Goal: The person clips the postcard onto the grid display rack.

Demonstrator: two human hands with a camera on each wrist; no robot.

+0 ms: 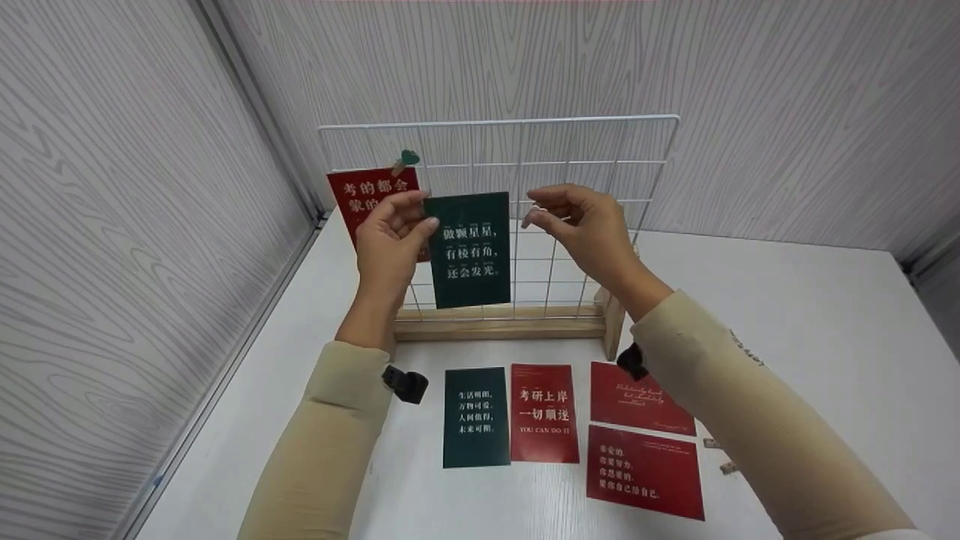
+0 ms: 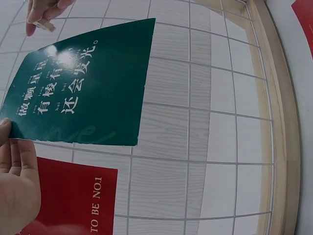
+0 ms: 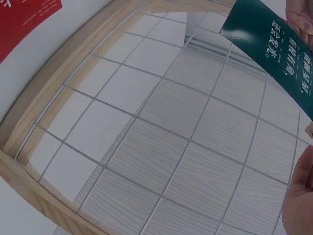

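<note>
My left hand (image 1: 388, 244) pinches a dark green card (image 1: 472, 289) with white lettering by its left edge, upright in front of a white wire grid panel (image 1: 499, 121). Across from it, my right hand (image 1: 589, 225) holds a small wooden clip (image 2: 46, 24) between thumb and fingertips, a short way right of the card. Behind my left hand hangs a red card (image 1: 346, 217), partly hidden. A clip with a green heart (image 1: 409, 157) sits at that card's top edge on the grid.
A wooden base (image 1: 495, 328) supports the grid on a white table (image 1: 787, 300). In front lie another green card (image 1: 476, 446), an upright red card (image 1: 545, 448) and two sideways red cards, one upper (image 1: 607, 401) and one lower (image 1: 675, 480). Small wooden clips (image 1: 729, 468) lie beside my right sleeve.
</note>
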